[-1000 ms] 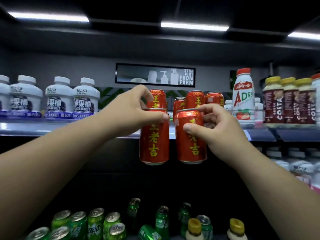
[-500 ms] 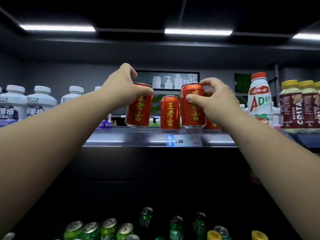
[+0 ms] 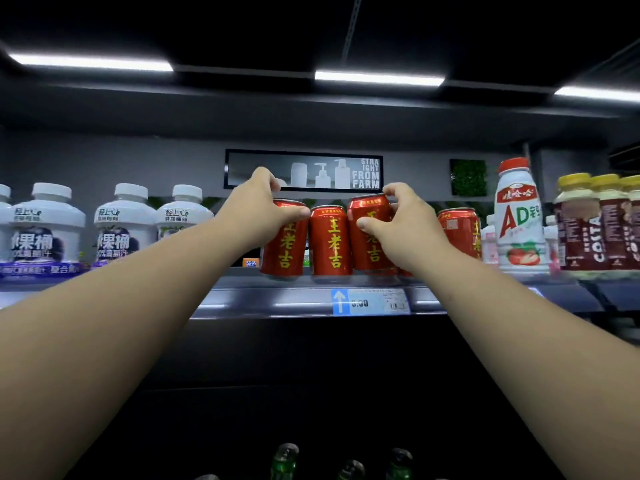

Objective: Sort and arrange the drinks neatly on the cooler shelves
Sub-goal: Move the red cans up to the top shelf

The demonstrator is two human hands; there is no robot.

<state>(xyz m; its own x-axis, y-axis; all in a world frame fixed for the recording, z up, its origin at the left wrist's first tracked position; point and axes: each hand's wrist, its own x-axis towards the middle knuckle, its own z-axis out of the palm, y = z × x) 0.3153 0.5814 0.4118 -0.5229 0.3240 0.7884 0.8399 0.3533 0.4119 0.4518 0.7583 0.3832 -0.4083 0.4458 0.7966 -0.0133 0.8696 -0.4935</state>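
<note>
Two cans (image 3: 284, 237) lowered onto shelf (image 3: 277, 296), both gripped

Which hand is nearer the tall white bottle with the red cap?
Right. The right hand grips a red can left of the white red-capped bottle; the left hand grips another red can farther left.

You have lifted both cans from below the shelf (image 3: 277, 299) edge up onto it. Your left hand (image 3: 256, 209) has brought the left can (image 3: 285, 244), tilted in the air half a second ago, down upright just left of the middle can (image 3: 329, 240). Your right hand (image 3: 401, 223) has moved the right can (image 3: 369, 237) close against the middle can's right side.
</note>
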